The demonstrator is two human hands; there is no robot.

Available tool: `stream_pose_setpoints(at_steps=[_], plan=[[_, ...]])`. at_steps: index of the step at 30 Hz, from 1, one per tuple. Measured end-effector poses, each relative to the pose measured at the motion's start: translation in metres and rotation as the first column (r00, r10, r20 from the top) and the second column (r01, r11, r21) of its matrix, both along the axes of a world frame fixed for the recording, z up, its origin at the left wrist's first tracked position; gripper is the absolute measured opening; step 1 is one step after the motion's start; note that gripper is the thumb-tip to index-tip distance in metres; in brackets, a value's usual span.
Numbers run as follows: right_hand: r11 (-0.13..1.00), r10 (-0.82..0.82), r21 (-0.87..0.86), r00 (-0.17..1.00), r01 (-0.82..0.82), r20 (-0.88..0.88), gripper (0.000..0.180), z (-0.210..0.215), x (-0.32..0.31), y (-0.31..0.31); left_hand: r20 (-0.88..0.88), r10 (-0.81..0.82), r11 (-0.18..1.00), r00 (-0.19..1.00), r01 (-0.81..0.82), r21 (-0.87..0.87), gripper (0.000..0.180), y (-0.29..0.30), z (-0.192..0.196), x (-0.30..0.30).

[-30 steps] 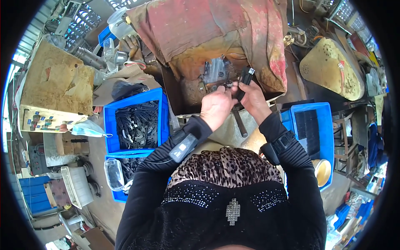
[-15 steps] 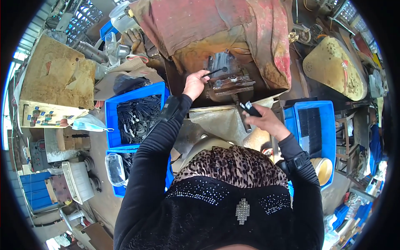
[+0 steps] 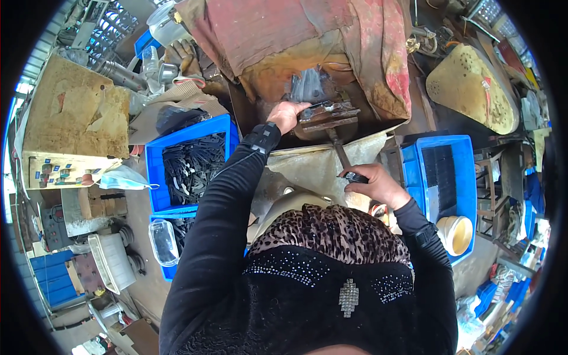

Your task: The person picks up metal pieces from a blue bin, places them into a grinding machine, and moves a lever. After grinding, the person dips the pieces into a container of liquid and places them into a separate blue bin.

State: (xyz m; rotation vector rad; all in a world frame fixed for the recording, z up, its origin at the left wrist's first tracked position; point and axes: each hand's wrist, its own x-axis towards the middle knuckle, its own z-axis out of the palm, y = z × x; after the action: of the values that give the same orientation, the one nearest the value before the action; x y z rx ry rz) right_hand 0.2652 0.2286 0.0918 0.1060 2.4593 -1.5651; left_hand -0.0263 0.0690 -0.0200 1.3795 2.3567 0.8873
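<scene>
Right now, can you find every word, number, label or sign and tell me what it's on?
None can be read.
Small blue labels on the switch panel: too small to read.
Black pieces in the right hand: no lettering can be made out.
Blue bin on the right: no lettering can be made out.

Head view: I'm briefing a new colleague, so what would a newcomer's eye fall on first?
Likely the large stained reddish cloth draped at top centre. Below it, the left hand is at a rusty metal clamp; the right hand holds a dark piece nearer the body. A blue bin heaped with dark strips stands at left, another blue bin at right.
</scene>
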Motion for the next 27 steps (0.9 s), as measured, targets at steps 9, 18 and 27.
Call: stream_pose_setpoints(at_steps=[9, 18, 27], plan=[[0.957, 0.121, 0.288, 0.957, -0.042, -0.262, 0.031, 0.008, -0.002, -0.01, -0.003, -0.026, 1.0, 1.0, 0.026, -0.014, 0.062, -0.004, 0.001, -0.002], [0.944, 0.102, 0.33, 0.953, -0.003, -0.284, 0.041, 0.009, 0.002, -0.012, -0.045, -0.113, 0.993, 0.993, 0.114, 0.005, 0.061, 0.002, 0.004, -0.013], [0.93, 0.106, 0.367, 0.933, 0.03, -0.345, 0.043, 0.008, 0.002, -0.013, -0.034, -0.148, 0.986, 0.988, 0.145, -0.076, 0.059, -0.002, 0.018, -0.009]])
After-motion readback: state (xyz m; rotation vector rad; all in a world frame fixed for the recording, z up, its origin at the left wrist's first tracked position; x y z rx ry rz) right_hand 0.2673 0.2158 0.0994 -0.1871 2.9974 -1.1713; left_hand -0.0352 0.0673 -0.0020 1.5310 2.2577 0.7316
